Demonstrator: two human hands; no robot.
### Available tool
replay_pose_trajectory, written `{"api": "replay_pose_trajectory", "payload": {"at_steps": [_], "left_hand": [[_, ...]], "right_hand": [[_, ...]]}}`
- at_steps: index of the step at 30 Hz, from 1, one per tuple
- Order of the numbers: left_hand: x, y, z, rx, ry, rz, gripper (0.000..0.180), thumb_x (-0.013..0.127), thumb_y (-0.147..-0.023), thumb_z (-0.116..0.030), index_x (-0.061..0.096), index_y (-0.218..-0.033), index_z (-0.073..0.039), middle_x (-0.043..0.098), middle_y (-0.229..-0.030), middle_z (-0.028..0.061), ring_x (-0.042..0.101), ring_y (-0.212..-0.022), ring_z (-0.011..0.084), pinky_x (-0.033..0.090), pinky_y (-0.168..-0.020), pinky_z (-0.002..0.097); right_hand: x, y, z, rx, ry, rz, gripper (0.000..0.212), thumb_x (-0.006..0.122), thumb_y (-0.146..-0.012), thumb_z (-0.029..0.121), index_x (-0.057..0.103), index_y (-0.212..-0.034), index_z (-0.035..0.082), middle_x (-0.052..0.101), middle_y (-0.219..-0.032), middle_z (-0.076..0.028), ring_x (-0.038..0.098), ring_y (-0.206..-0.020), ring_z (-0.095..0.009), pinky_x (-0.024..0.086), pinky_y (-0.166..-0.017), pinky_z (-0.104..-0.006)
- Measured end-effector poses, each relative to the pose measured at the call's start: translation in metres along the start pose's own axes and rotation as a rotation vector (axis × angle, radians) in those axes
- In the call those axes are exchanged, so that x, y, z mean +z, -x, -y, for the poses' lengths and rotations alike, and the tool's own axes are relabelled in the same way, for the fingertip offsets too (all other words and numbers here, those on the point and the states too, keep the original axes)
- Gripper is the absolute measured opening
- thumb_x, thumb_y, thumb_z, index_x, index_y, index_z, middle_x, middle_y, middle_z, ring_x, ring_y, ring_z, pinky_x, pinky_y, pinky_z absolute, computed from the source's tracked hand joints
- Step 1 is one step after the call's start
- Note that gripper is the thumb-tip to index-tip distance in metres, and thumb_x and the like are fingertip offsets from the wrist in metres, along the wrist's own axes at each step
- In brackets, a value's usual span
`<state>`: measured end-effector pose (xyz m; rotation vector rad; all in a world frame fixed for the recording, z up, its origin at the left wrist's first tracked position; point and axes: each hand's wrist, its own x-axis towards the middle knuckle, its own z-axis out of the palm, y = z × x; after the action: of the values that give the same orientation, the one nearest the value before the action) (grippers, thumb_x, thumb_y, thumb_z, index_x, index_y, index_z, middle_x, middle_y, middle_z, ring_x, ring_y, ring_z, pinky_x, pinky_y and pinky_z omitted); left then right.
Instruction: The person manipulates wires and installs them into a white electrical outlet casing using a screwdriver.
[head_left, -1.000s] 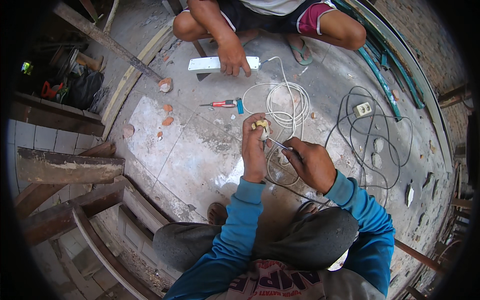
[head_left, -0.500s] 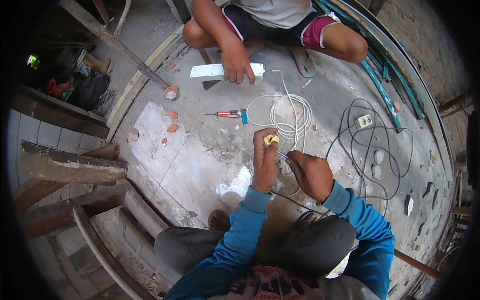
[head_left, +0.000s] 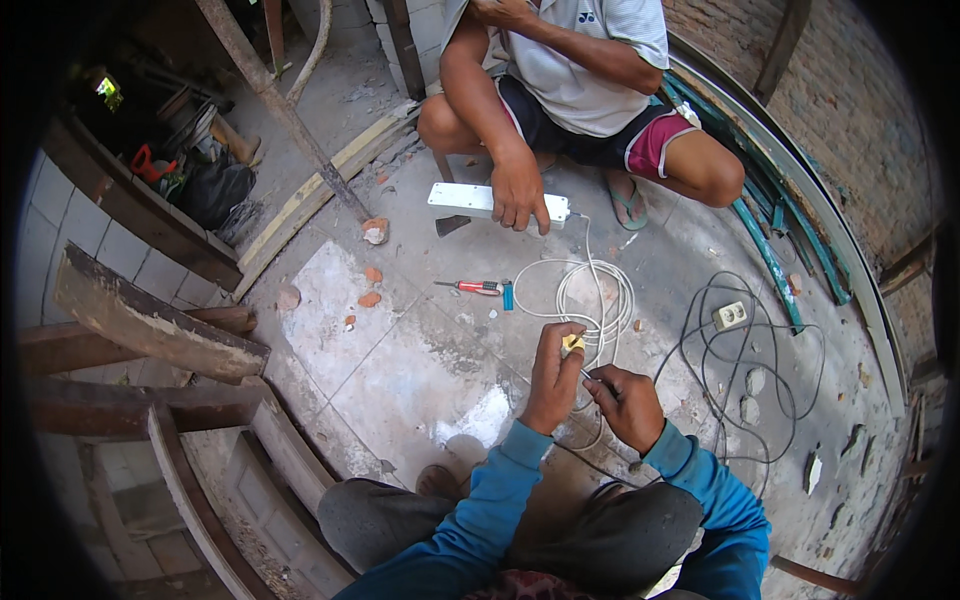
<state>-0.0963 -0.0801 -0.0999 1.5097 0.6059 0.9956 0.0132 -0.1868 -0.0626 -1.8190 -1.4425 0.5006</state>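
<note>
Head view, left hand [head_left: 553, 378] raised plug [head_left: 572, 344] higher

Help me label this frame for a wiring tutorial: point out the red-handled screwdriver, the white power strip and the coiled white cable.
red-handled screwdriver [head_left: 478, 287], head view, on its red handle.
white power strip [head_left: 460, 198], head view, on its bare left half.
coiled white cable [head_left: 622, 297], head view, on the right side of the loops.

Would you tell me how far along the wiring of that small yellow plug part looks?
Looks done: white cable already runs into the power strip the other person steadies. In hand: left hand pinches the yellow part; right hand works a thin tool at it. Left: part looks unfinished; screwdriver lies unused.
</note>
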Motion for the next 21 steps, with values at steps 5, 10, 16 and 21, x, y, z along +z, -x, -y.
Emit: {"api": "replay_pose_trajectory", "payload": {"at_steps": [5,10,16,21], "left_hand": [[0.002,0.006,-0.005,-0.034,0.069,0.057,0.028,0.045,-0.089,-0.003,0.052,-0.116,0.0,0.051,-0.111,0.0115,0.051,-0.107,0.0219,0.039,-0.096,0.0321],[-0.005,0.01,-0.002,-0.089,0.134,0.172,0.028,0.044,-0.088,-0.003,0.052,-0.115,0.0,0.05,-0.11,0.0098,0.049,-0.107,0.0191,0.037,-0.097,0.0301],[-0.004,0.011,0.002,-0.243,0.203,0.169,0.027,0.045,-0.093,-0.006,0.051,-0.119,-0.001,0.053,-0.116,0.011,0.051,-0.109,0.0192,0.04,-0.097,0.0314],[-0.002,0.005,-0.004,-0.348,0.182,0.175,0.028,0.045,-0.097,-0.009,0.05,-0.124,0.0,0.053,-0.121,0.0107,0.05,-0.114,0.019,0.038,-0.099,0.0307]], "right_hand": [[0.006,0.005,-0.009,0.19,-0.204,0.084,0.023,0.066,-0.095,0.023,0.066,-0.094,-0.001,0.064,-0.067,-0.009,0.061,-0.055,-0.016,0.046,-0.052,-0.0328],[-0.007,0.004,-0.013,0.703,-1.027,0.379,0.026,0.062,-0.098,0.027,0.064,-0.098,0.001,0.06,-0.067,-0.004,0.053,-0.048,-0.01,0.039,-0.041,-0.0248],[-0.01,0.001,-0.008,0.727,-0.998,0.372,0.021,0.065,-0.095,0.021,0.057,-0.097,0.001,0.058,-0.069,-0.004,0.051,-0.048,-0.009,0.038,-0.04,-0.0237],[-0.01,0.001,-0.009,0.552,-0.71,0.272,0.015,0.067,-0.09,0.011,0.057,-0.093,0.0,0.06,-0.069,-0.004,0.057,-0.053,-0.01,0.042,-0.043,-0.0259]]}}
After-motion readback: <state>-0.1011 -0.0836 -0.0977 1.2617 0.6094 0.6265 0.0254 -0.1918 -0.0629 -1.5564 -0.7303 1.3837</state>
